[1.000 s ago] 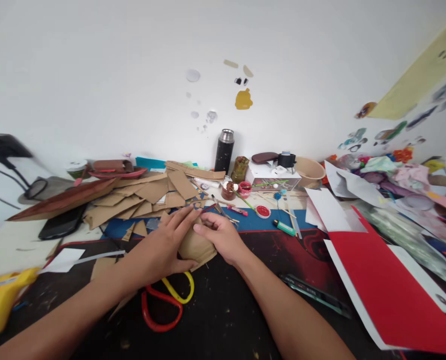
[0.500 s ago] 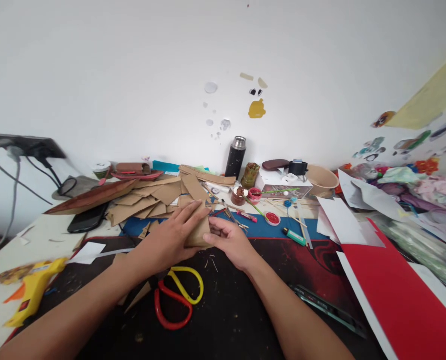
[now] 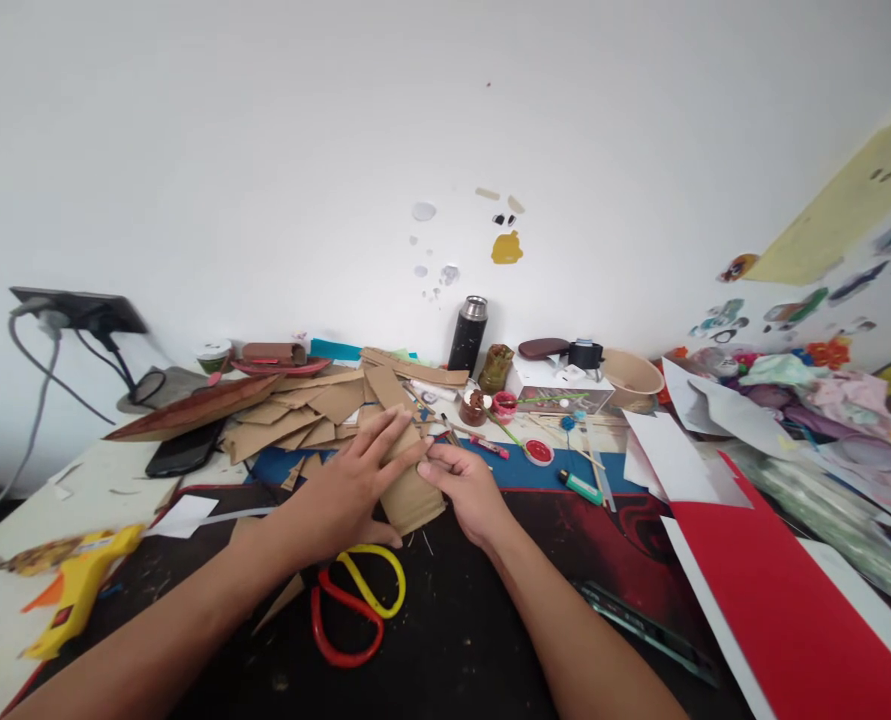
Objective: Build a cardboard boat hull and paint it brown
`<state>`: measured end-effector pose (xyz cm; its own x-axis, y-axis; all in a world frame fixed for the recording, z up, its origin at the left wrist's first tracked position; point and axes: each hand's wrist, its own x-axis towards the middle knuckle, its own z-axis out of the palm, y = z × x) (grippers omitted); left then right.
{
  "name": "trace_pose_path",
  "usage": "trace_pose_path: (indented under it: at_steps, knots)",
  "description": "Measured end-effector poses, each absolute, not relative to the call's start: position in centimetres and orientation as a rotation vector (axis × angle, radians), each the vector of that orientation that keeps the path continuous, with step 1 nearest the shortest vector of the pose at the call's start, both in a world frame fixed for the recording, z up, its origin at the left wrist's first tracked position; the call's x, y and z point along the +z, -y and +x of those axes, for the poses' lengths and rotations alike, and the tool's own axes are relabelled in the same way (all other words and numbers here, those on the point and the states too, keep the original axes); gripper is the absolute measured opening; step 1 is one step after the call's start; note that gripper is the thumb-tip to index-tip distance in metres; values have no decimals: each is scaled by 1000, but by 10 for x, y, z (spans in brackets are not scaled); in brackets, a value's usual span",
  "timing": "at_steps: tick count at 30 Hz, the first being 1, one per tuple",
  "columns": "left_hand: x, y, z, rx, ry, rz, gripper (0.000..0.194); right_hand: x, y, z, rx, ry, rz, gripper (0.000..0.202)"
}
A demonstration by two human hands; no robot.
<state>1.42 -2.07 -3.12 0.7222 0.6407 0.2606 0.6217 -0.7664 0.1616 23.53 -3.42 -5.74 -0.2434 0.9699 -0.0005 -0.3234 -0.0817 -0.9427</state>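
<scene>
A small piece of brown cardboard [image 3: 413, 500] lies on the dark mat under both my hands. My left hand [image 3: 347, 490] rests across its left side, fingers stretched out over the surface and thumb down by the near edge. At the right edge, my right hand [image 3: 469, 490] pinches the cardboard between thumb and curled fingers. Just in front of my left hand are scissors with one red and one yellow handle [image 3: 359, 610]; their blades are hidden under my left hand and forearm.
Stacked cardboard scraps [image 3: 295, 410] lie behind my hands. To the left are a yellow glue gun [image 3: 77, 590], a black phone [image 3: 182, 450] and a long brown boat-like shape [image 3: 197, 408]. Farther back stands a black flask [image 3: 467, 338]. Red card [image 3: 775, 580] and a cutter [image 3: 647, 630] lie right.
The cardboard shows more of its face now, flatter and reaching nearer to me. My left fingers have spread slightly over it. The whole view has shifted a little with the head.
</scene>
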Motion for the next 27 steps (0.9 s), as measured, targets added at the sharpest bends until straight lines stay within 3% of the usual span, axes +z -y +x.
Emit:
trace_pose_path:
  at_steps: [15,24,27]
  knots:
    - [-22,15,5,480,-1003,2845,111,-53,38,233,1578,1242,-844,49]
    - [-17,13,-1,589,-955,2682,125,-57,33,239,1556,1217,-871,49]
    - [-21,9,-4,640,-972,2642,120,-58,33,238,1584,1123,-854,52]
